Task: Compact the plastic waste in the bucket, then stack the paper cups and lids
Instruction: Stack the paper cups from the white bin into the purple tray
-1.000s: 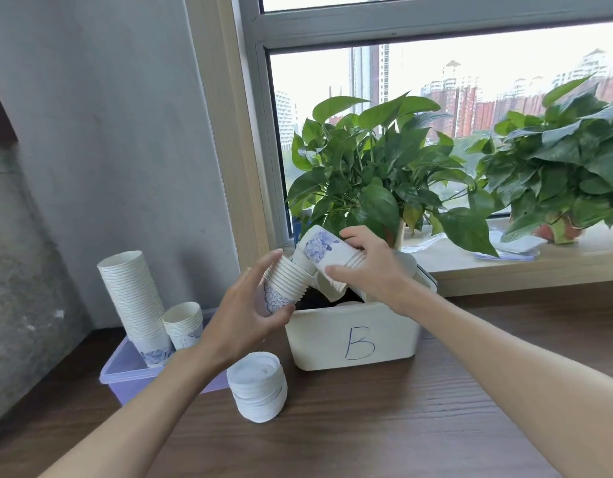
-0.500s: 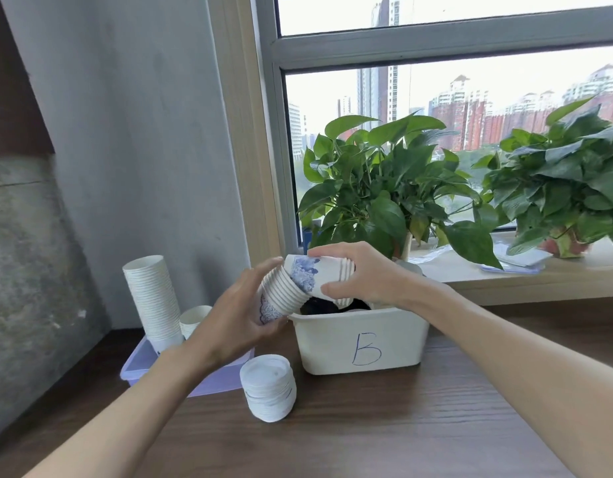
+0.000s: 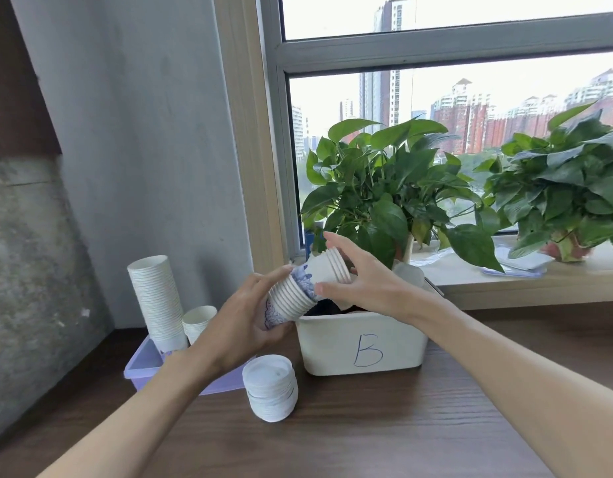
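Note:
My left hand [image 3: 241, 322] grips a nested stack of white paper cups [image 3: 291, 298] with blue print, tilted up to the right. A smaller group of cups [image 3: 329, 269] sits partly pushed into its open end, with my right hand [image 3: 363, 281] around it, thumb below and fingers above. Both are held just above the left rim of the white bucket [image 3: 363, 343] marked "B", which shows dark contents. On the table in front stands a pile of white lids [image 3: 270, 388].
A purple tray [image 3: 143, 367] at the left holds a tall cup stack [image 3: 157, 301] and a short one [image 3: 199, 320]. Two potted plants [image 3: 384, 198] stand on the windowsill behind the bucket. A grey wall closes the left side. Dark wooden tabletop [image 3: 384, 429] lies in front.
The right hand has pushed its cups further into the left hand's stack, and the two groups now line up more closely. My view has tilted up.

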Tool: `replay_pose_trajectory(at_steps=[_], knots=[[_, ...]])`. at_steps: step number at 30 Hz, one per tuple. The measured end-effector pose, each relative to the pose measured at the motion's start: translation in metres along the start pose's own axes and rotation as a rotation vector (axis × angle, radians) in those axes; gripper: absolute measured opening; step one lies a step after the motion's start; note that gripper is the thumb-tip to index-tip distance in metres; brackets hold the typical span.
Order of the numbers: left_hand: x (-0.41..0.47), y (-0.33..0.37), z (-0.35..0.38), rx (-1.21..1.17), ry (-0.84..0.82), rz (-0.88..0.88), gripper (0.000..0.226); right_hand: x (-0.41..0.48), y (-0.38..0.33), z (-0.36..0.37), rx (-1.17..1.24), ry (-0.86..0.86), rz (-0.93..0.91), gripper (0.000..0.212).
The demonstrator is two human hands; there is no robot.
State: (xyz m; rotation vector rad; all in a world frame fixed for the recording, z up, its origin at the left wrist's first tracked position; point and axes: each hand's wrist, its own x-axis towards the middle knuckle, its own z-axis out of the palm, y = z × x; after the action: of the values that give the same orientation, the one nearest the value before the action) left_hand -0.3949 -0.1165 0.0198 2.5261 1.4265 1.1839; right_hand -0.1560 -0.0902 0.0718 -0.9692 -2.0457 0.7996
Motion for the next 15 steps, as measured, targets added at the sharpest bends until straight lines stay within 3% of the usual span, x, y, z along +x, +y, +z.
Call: replay_pose_trajectory(at_steps=[5, 9, 15], knots=[[0.007, 0.012, 0.008, -0.07, -0.012, -0.001, 0.082, -0.008, 0.007, 0.015, 0.06, -0.104, 0.028, 0.093], [0.012, 0.013, 0.014, -0.084, 0.002, -0.016, 0.09, -0.006, 0.014, 0.021, 0.142, -0.079, 0.029, 0.086], [0.015, 0.016, 0.025, -0.09, -0.037, -0.037, 0.091, -0.006, 0.027, 0.02, 0.068, -0.125, 0.033, 0.081]])
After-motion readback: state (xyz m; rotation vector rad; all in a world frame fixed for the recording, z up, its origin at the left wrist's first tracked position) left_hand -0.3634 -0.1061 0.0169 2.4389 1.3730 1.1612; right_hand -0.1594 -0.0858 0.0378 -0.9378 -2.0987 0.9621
